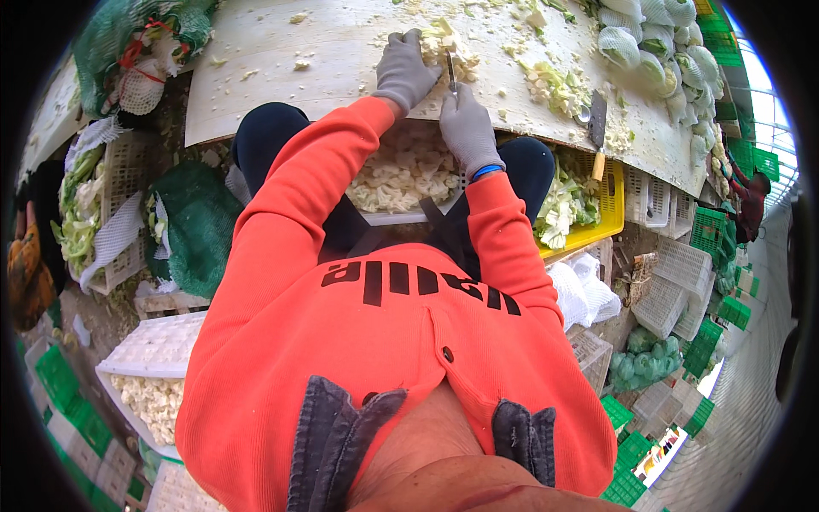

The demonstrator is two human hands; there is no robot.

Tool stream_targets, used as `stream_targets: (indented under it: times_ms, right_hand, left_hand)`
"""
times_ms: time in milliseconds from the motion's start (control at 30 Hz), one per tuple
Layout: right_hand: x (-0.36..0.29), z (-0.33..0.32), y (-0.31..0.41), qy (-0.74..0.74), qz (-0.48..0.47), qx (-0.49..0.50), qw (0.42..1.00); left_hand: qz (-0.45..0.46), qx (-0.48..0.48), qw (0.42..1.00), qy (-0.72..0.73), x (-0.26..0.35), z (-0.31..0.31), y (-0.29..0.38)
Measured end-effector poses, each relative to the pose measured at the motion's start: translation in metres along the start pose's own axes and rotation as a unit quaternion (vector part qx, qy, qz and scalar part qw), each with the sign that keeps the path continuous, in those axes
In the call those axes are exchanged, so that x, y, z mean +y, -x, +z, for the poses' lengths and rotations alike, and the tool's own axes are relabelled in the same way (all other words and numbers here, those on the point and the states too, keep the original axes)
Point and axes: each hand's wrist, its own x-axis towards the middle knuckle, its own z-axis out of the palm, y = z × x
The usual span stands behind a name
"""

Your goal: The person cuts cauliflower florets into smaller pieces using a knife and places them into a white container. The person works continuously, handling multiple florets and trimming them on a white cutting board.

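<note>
A partly cut cauliflower head [453, 43] lies on the pale work board. My left hand [407, 70], in a grey glove, grips its left side with the thumb towards me. In my right hand [470, 125], gloved too, is a small knife [451, 69], its blade pointing away from me against the cauliflower. Below the board's near edge, between my knees, sits a white crate [400, 219] full of cut cauliflower florets [409, 169]. Part of that crate is hidden by the board and my arms.
A cleaver [597, 121] lies on the board [288, 96] near trimmings [556, 86]. Net-wrapped cauliflowers [662, 54] are piled at right. A yellow crate [611, 205] holds leaves [566, 208]. Green mesh sacks [195, 224] and a leaf-filled crate [125, 211] stand left. Another person [750, 198] is far right.
</note>
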Motion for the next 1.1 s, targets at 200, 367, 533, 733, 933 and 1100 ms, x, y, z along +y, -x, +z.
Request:
stream_targets:
  times_ms: [200, 367, 533, 733, 933, 1100]
  right_hand:
    - [0.004, -0.008, -0.026, 0.026, -0.004, -0.065, 0.998]
    - [-0.007, -0.01, -0.041, 0.03, 0.009, -0.097, 0.995]
    - [-0.001, -0.024, -0.04, -0.073, 0.041, -0.172, 0.982]
    - [0.011, -0.034, -0.019, -0.198, 0.056, -0.217, 0.954]
    - [0.017, -0.034, -0.005, -0.318, 0.022, -0.172, 0.932]
    - [0.013, 0.016, -0.019, -0.328, 0.011, -0.076, 0.942]
  left_hand:
    - [0.009, -0.018, 0.999, -0.048, 0.006, -0.004, 0.003]
    - [0.012, -0.014, 0.998, -0.063, 0.001, 0.001, 0.002]
    - [0.037, 0.017, 0.997, 0.068, -0.021, 0.005, -0.013]
    - [-0.042, -0.061, 0.908, 0.413, -0.053, 0.002, -0.036]
    - [-0.153, -0.047, 0.777, 0.609, -0.061, -0.03, -0.026]
    - [-0.103, -0.092, 0.828, 0.544, -0.049, -0.013, 0.001]
